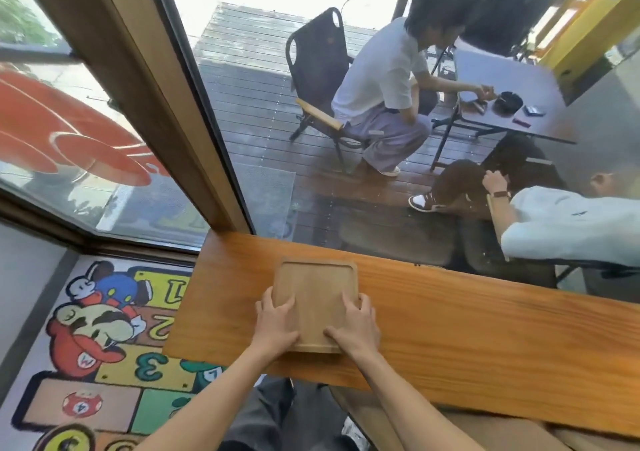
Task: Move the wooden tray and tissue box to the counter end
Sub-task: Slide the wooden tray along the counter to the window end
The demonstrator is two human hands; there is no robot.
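A pale wooden tray (313,289) with a raised rim lies flat on the orange-brown wooden counter (467,343), near the counter's left end. My left hand (277,322) grips the tray's near left edge, fingers on its inner surface. My right hand (356,326) holds the near right edge the same way. The tray is empty. No tissue box is in view.
A window pane runs along the counter's far edge, with a wooden frame post (166,104) at the left. Beyond the glass, two people sit at a small table (512,97) on a deck. A cartoon rug (93,340) covers the floor left of the counter.
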